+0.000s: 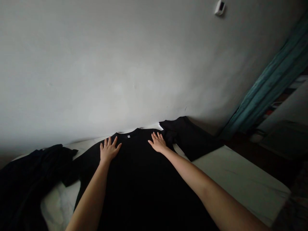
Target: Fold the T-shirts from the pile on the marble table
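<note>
A black T-shirt [134,179] lies spread out before me, its neckline toward the wall and a small white label showing inside the collar. My left hand [109,150] rests flat on the shirt near the left shoulder, fingers spread. On the other shoulder lies my right hand [158,142], palm down with the fingers apart. Neither hand grips the cloth. The shirt's lower part runs out of view at the bottom of the picture.
The shirt lies on a white marbled table [240,173] set against a grey wall [125,64]. Dark crumpled clothing [29,183] lies at left, and another black garment [192,138] at the right rear. A teal curtain [269,83] hangs at right, and a small white device [219,8] is on the wall.
</note>
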